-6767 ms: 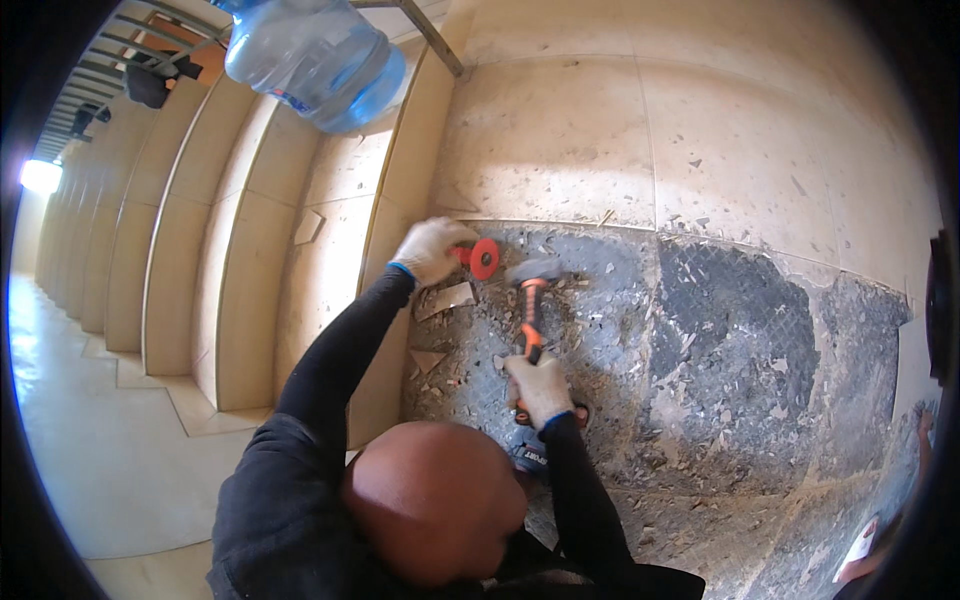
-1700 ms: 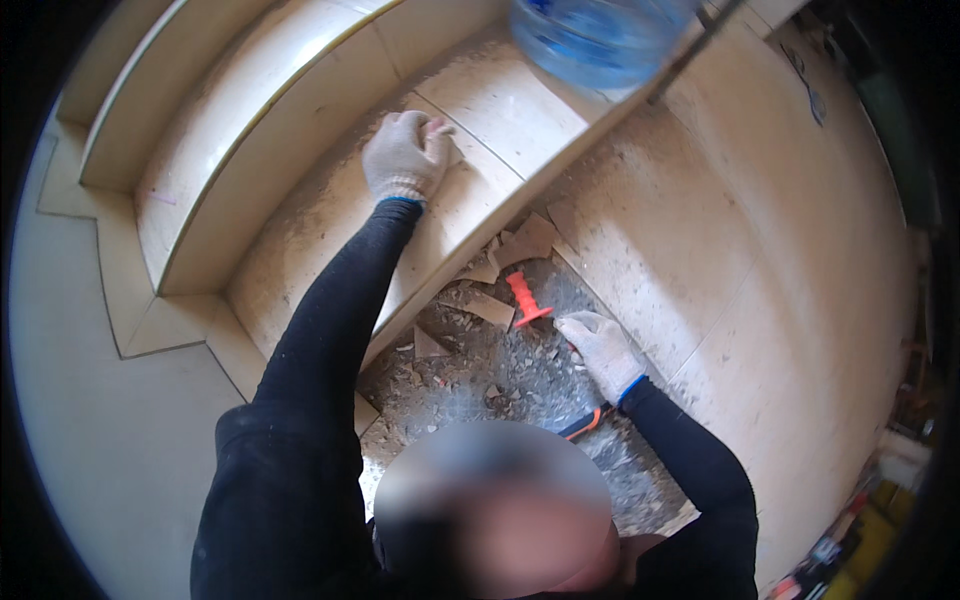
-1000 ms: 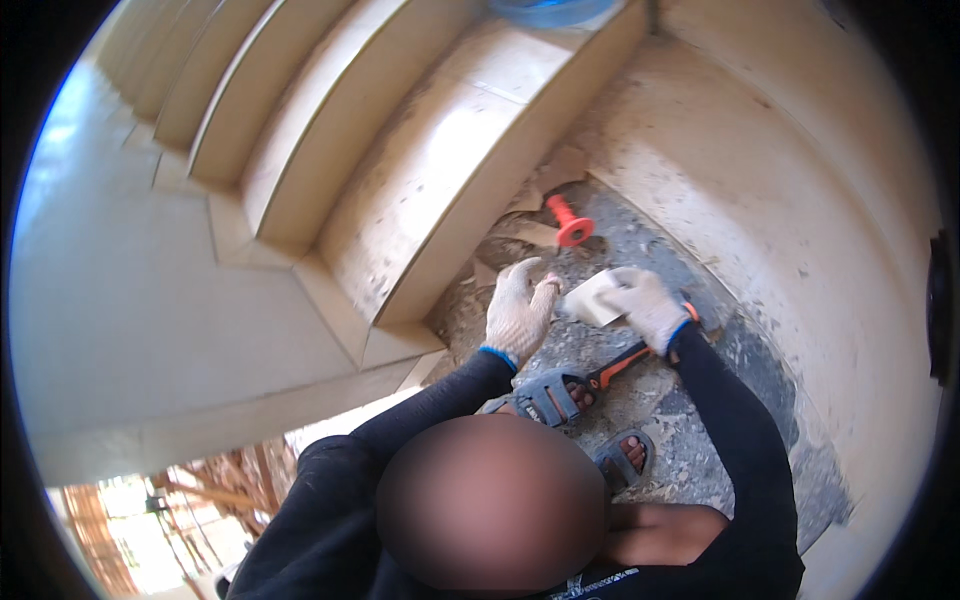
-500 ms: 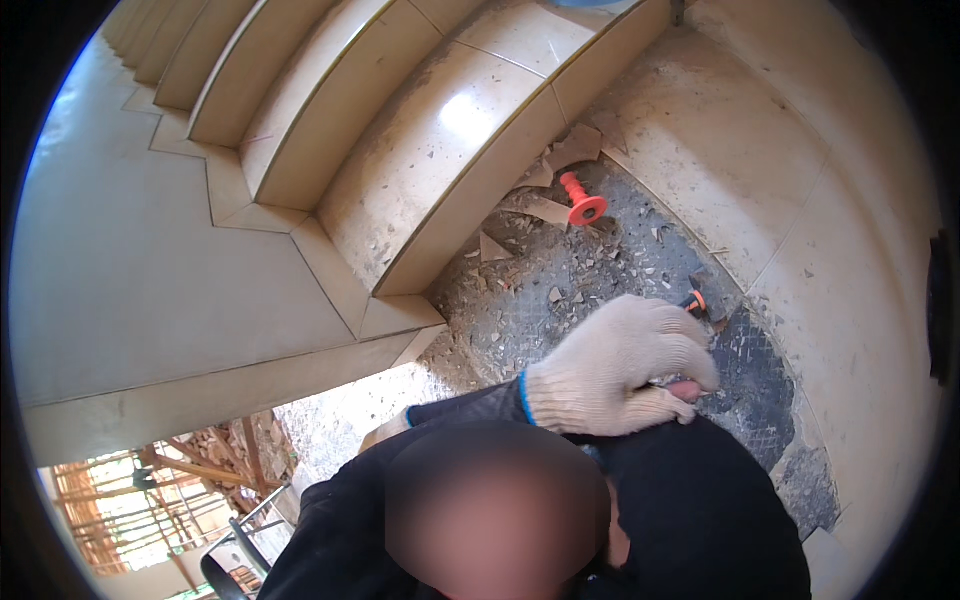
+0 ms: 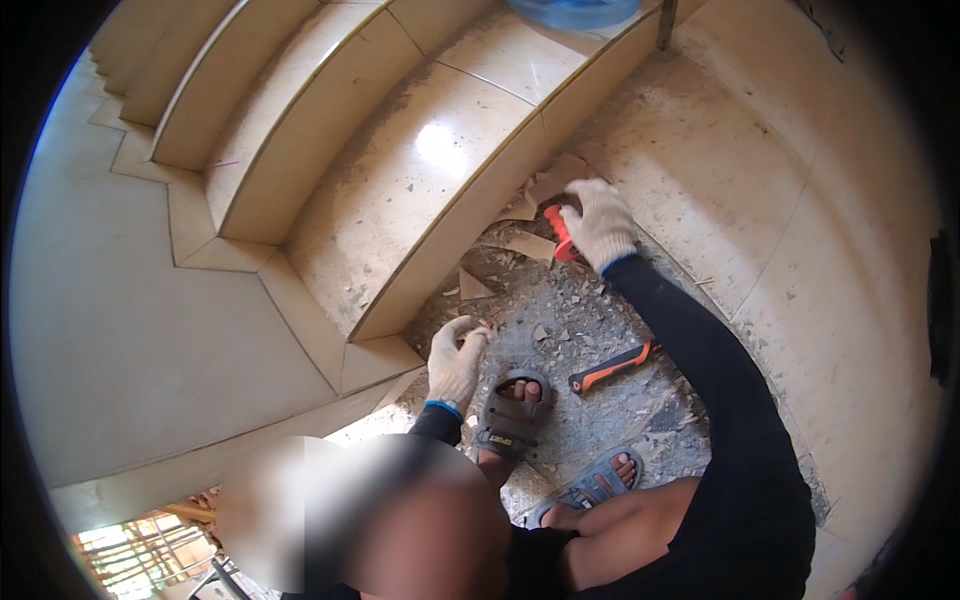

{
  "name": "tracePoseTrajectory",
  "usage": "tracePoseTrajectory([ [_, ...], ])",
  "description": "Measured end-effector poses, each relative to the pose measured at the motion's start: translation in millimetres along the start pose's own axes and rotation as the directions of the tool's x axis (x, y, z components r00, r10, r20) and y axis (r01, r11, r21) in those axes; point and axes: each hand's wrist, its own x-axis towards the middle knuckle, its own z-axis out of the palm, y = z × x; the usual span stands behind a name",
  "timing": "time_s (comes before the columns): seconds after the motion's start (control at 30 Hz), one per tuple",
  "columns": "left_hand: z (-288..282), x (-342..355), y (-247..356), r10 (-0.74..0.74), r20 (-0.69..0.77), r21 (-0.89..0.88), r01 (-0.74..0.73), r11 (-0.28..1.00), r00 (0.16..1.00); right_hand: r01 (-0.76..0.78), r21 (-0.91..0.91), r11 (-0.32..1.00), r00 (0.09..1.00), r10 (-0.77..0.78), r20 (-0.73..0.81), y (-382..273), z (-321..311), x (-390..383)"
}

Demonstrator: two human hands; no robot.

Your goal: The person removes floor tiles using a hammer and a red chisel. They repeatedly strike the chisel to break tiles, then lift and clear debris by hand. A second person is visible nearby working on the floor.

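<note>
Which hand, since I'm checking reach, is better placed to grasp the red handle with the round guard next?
Right, most likely: the right hand is close beside the red handle, thumb nearest it. The left hand is farther off, near a sandalled foot.

On our rough grey floor [image 5: 515, 345] lies an orange-and-black handle [image 5: 612, 368]; left of it we see tile shards [image 5: 475, 287] and rubble.

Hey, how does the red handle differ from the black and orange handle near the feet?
The red handle is all red; the black and orange handle is two-toned. The red handle has a round collar; the black and orange handle shows none. The right hand is at the red handle, while no hand is on the black and orange handle. Both are partly hidden.
</note>
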Motion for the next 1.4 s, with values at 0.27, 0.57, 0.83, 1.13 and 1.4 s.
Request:
tracePoseTrajectory([
  [0.27, 21.4, 72.7, -7.4, -0.071, -0.235, 0.261, 0.133, 0.956, 0.969, 0.270, -0.187, 0.944, 0.923, -0.199, 0.331, 34.7, 7.2, 81.9],
  [0.57, 37.7, 105.3, 3.0, -0.207, -0.325, 0.154, 0.268, 0.951, 0.923, 0.498, -0.298, 0.814, 0.829, -0.346, 0.439, 23.0, 2.3, 98.7],
  [0.83, 38.2, 113.5, 2.9, -0.162, -0.268, 0.339, 0.251, 0.907, 0.950, -0.232, -0.062, 0.971, 0.882, 0.237, 0.407, 23.8, -14.9, 58.3],
  [1.13, 37.1, 89.6, 49.3, -0.019, -0.215, -0.062, 0.006, 0.998, 0.977, -0.517, 0.408, 0.752, 0.844, 0.368, 0.391, 56.9, -38.9, 20.3],
  [1.4, 23.9, 31.4, 156.1, 0.246, -0.433, -0.270, -0.385, 0.883, 0.867, -0.443, 0.461, 0.769, 0.891, 0.318, 0.324, 13.0, -28.0, -27.3],
])
